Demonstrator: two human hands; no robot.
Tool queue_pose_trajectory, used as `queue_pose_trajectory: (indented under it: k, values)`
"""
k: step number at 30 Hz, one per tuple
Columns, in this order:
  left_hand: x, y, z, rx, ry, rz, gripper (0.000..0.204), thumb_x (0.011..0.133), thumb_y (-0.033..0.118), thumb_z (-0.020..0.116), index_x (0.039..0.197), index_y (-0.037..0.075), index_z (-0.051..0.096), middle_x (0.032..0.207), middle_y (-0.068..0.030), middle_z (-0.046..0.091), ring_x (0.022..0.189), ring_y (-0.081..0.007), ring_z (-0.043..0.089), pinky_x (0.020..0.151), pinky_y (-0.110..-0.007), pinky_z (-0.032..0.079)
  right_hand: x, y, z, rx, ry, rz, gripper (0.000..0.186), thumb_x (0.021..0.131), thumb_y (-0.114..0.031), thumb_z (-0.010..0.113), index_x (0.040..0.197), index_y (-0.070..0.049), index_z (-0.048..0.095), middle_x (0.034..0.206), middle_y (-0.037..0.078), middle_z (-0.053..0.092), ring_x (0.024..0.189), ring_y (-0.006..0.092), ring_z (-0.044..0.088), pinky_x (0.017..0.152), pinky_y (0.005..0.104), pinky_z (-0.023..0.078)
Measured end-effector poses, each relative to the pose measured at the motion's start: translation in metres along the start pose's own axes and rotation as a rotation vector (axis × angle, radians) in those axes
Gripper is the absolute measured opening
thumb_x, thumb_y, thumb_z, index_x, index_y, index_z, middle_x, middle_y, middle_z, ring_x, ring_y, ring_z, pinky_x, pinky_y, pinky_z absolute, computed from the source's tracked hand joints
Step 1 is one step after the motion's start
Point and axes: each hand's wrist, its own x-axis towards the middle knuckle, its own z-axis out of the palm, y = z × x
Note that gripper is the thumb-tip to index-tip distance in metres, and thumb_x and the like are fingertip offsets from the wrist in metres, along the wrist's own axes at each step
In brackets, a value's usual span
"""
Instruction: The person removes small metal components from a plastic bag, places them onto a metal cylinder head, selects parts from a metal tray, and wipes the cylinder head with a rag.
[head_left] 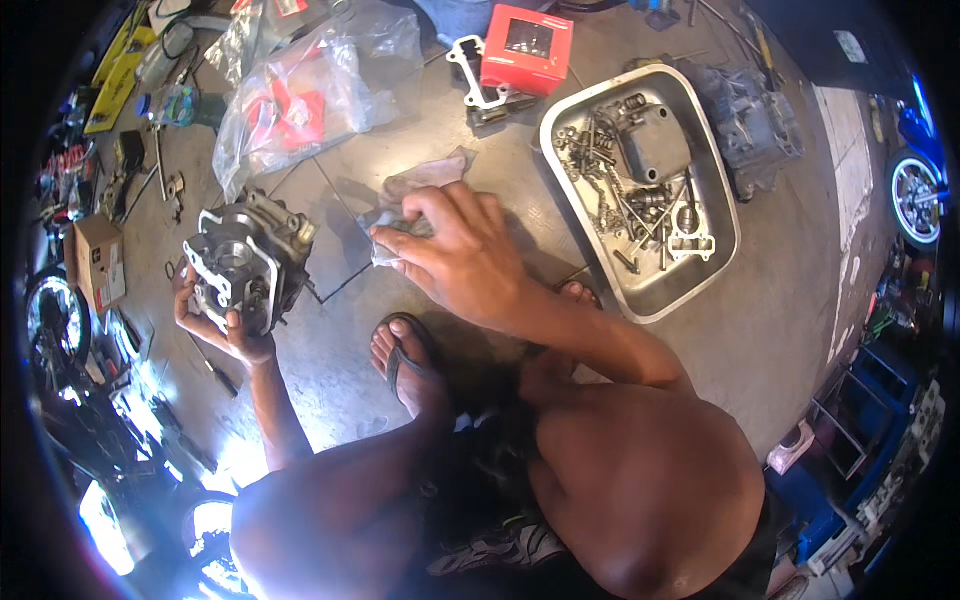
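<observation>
"Where's the main piece?"

"The metal engine part (262, 250) is in the left hand (240, 342), raised over the left side of the floor (335, 225). The thumb presses its near face and the fingers curl around its outer side, so that hand is full."

"And the right hand (465, 255)?"

"Narrow: thumb and fingers pinch a grey rag (378, 220). A pinkish cloth (430, 178) lies on the floor just beyond the knuckles."

"How much room between the two?"

"A strip of tiled floor shows from the engine part's right edge to the rag; they're well apart. The sandalled foot (405, 360) borders that strip on the near side, and the clear plastic bag (320, 95) borders it on the far side."

"What about over to the right?"

"Tighter. The metal tray (665, 285) stands there, its left rim running beside the right hand and forearm. A grey cover (655, 145) lies toward its far edge, a pale bracket (690, 243) sits by its near right corner, and small hardware (605, 175) lines its left side."

"Anything past the far left corner?"

"The red box (525, 50), with a pale-rimmed frame (480, 75) just beside it."
</observation>
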Motion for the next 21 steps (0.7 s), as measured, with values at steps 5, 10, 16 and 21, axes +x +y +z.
queue_pose_trajectory:
  k: [5, 10, 16, 21]
  values:
    - [0.002, 0.008, -0.006, 0.143, -0.033, 0.056, 0.075, 0.082, 0.054, 0.07, 0.13, 0.003, 0.044, 0.132, -0.0202, 0.051, 0.13, -0.0355, 0.048, 0.112, -0.054, 0.039, 0.013, 0.019, -0.002, -0.18, 0.289, -0.066, 0.034, 0.079, -0.031, 0.081, 0.113, -0.024, 0.078, 0.128, 0.0, 0.061, 0.125, 0.0239, 0.052, 0.101, 0.0439, 0.035]
    - [-0.003, 0.024, 0.015, 0.026, -0.06, -0.047, 0.081, 0.081, 0.057, 0.073, 0.131, 0.003, 0.04, 0.138, -0.0237, 0.049, 0.132, -0.0342, 0.046, 0.114, -0.05, 0.033, -0.026, 0.067, -0.003, -0.355, -0.113, 0.097, 0.026, 0.087, -0.026, 0.074, 0.11, -0.015, 0.077, 0.125, 0.006, 0.063, 0.127, 0.0282, 0.051, 0.11, 0.0509, 0.034]
    - [-0.009, 0.011, 0.009, -0.054, -0.145, -0.106, 0.086, 0.081, 0.053, 0.078, 0.135, 0.007, 0.031, 0.147, -0.031, 0.043, 0.134, -0.0366, 0.046, 0.114, -0.05, 0.035, -0.036, 0.058, -0.031, -0.26, -0.544, 0.079, 0.022, 0.087, -0.022, 0.074, 0.107, -0.013, 0.077, 0.13, 0.008, 0.063, 0.126, 0.0277, 0.053, 0.105, 0.0468, 0.04]
    - [-0.008, 0.013, 0.016, -0.129, -0.159, -0.142, 0.084, 0.08, 0.05, 0.079, 0.135, 0.008, 0.031, 0.146, -0.0306, 0.043, 0.135, -0.0373, 0.045, 0.115, -0.05, 0.033, -0.003, 0.071, 0.016, -0.046, -0.247, 0.059, 0.029, 0.086, -0.022, 0.075, 0.112, -0.011, 0.074, 0.125, 0.009, 0.062, 0.118, 0.0271, 0.056, 0.096, 0.0435, 0.046]
